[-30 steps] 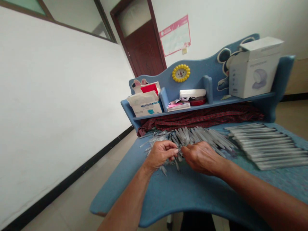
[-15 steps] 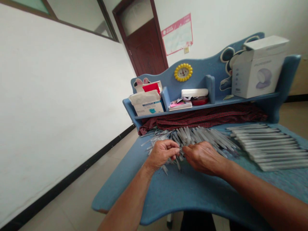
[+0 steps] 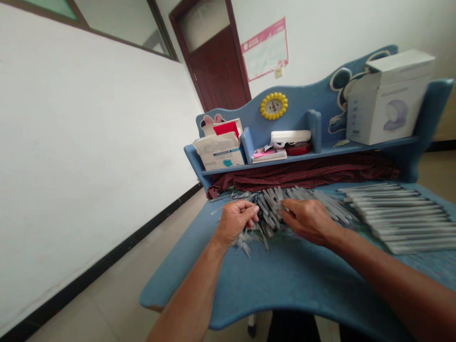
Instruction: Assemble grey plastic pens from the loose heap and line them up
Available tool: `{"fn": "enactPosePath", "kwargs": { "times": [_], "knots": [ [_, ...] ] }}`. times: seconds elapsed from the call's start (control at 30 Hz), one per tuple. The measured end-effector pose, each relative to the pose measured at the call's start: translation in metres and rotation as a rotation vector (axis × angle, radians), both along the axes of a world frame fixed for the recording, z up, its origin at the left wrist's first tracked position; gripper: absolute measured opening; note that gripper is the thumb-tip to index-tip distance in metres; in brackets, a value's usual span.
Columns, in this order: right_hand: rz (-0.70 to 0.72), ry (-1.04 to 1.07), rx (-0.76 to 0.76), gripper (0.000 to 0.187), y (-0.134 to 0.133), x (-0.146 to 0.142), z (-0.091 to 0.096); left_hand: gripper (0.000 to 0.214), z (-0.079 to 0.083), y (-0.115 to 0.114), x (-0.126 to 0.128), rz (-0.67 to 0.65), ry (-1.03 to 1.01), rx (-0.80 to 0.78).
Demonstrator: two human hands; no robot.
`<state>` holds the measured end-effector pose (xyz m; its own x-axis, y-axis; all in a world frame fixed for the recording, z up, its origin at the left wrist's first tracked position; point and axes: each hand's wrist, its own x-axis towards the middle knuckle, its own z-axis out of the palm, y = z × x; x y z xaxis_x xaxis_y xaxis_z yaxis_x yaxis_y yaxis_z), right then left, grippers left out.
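Strips (image 3: 268,214), beside left hand (image 3: 238,220), under right hand (image 3: 308,220)

Slim, cloudy-clear strips (image 3: 270,209), heaped and loosely fanned between left hand (image 3: 237,218) and right hand (image 3: 308,218), spread out beyond both!

We have parted our left hand (image 3: 235,219) and right hand (image 3: 309,219), the right now nearer the back edge of the desk (image 3: 270,280).
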<state>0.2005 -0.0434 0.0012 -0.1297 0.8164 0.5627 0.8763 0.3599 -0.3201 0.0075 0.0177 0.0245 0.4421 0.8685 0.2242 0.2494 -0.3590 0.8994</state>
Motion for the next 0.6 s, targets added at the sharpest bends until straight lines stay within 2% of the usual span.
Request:
{"fn": "enactPosePath", "kwargs": {
  "times": [0.13,0.2,0.27,0.43,0.6],
  "knots": [
    [0.034,0.668,-0.102,0.028,0.011,0.012,-0.001,0.021,-0.003,0.004,-0.003,0.078,0.109,0.050],
    [0.066,0.984,-0.179,0.026,0.016,0.017,-0.001,0.020,-0.006,0.005,-0.003,0.075,0.184,0.079],
    [0.063,1.204,-0.230,0.024,0.019,0.023,-0.001,0.019,-0.010,0.005,-0.002,0.039,0.279,0.131],
    [0.052,1.454,-0.268,0.019,0.024,0.037,-0.004,0.013,-0.016,0.004,0.002,-0.109,0.463,0.244],
    [0.088,1.545,-0.286,0.015,0.027,0.047,-0.008,0.013,-0.018,0.007,-0.002,-0.098,0.523,0.293]
  ]
}}
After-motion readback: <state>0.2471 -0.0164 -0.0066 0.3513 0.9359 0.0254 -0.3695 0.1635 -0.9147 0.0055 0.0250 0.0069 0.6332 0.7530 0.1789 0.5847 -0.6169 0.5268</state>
